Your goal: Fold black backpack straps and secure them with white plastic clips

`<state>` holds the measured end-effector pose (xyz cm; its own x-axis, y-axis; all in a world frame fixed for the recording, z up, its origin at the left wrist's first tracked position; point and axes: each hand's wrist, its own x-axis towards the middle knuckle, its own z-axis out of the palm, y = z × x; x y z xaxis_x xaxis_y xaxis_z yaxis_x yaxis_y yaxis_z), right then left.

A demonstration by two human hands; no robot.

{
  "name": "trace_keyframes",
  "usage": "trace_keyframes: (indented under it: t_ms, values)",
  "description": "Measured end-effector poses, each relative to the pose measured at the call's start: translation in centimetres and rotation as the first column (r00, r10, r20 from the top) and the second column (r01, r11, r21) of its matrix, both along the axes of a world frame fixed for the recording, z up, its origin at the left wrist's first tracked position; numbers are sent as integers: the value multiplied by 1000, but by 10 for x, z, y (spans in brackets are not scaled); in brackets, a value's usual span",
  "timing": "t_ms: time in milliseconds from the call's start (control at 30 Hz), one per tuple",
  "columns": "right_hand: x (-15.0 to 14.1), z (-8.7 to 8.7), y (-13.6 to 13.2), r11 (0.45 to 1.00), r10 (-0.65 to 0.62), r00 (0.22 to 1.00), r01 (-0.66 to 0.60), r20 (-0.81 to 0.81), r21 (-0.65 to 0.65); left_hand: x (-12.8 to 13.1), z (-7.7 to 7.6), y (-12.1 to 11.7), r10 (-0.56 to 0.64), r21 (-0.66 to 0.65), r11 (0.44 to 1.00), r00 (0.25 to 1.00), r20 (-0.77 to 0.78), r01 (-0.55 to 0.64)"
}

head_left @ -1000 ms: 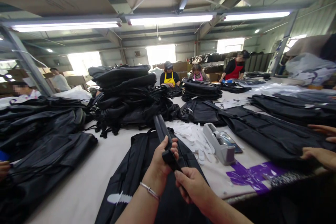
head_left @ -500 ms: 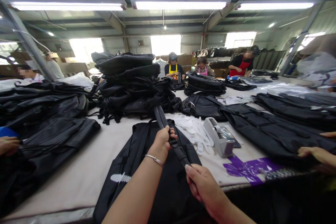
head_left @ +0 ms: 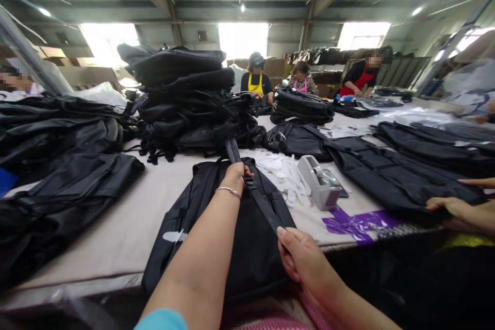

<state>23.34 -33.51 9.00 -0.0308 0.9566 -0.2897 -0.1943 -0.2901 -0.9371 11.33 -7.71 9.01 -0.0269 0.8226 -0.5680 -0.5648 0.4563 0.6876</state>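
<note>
The strap runs on a slant between your hands, its long axis going from far left to near right over the black bag. Your left hand is the farther one, closed round the strap near the bag's far end, with the buckle just to the near right of its fingers. Your right hand is nearer to you and farther right, pinching the strap between thumb and curled fingers by the bag's right edge. Between the two grips the strap looks straight and taut. Beyond your left hand it goes on to the far side, toward the tall pile.

The bag lies flat under both hands, its near end over the table's near edge. The white strips and the tape dispenser sit to its right, on the far side of your right hand.

Your left forearm covers part of the bag and cuts across the white piece on its left side. The strap's far end merges with the dark pile, so you cannot tell where it stops. Its near end is hidden in your right hand. Black on black, the bag's seams are hard to make out, and the co-worker's hand at the right is partly cut off from its arm by the frame.
</note>
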Motion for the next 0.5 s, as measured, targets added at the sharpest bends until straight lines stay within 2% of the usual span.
trace_keyframes:
  t_ms: [133,267,333,400,500]
  values:
    - [12,-2,-16,999,27,999,-26,39,-22,7,-10,-3,-21,-55,998,997,-77,17]
    - [21,-10,-23,1000,6,998,-5,55,-20,15,-14,-10,-34,-26,999,997,-75,33]
    - [28,-18,-22,1000,12,998,-10,59,-24,13,-7,-17,-48,36,998,998,-36,49]
    - [39,-27,-19,998,58,992,-55,114,-29,4,6,-26,-78,135,988,997,22,74]
    - [58,-31,-7,989,130,918,-146,374,13,-14,35,-43,-135,291,951,988,76,108]
